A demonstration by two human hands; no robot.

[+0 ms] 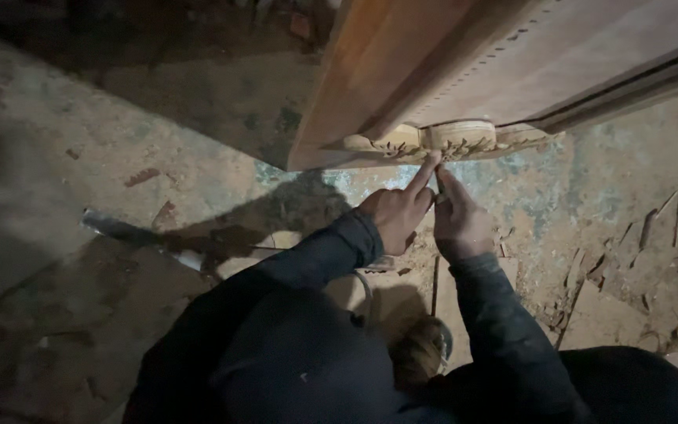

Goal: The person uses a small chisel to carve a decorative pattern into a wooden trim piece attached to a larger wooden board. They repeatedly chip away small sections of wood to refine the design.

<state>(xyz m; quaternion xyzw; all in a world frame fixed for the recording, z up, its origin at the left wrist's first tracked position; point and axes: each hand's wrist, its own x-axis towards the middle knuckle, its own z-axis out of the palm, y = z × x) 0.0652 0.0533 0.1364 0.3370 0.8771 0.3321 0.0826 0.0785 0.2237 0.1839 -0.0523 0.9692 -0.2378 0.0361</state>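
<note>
Pale carved wooden ornament with leaf shapes [453, 141] sits at upper centre, on the lower edge of a reddish wooden panel [512, 63]. Left hand [396, 216] touches it with an extended forefinger; right hand [458, 220] pinches something small just beneath, above the dusty floor [119, 173].

Quick tally of what's in view: two bare hands, one left hand [396, 216] and one right hand [457, 224], each poking out of a dark sleeve, so two sleeves. One big reddish-brown wooden panel [512, 63] standing on edge, with one pale carved wooden ornament with a leaf pattern [449, 143] along its bottom edge. One row of small dark holes runs up the panel, too tiny to count properly. One dull grey metal tube with a white tip [139, 235] on the dusty concrete floor [56, 157]. Thin wood splinters [653, 228] scattered on the right, at least a dozen, can't pin an exact number.
</note>
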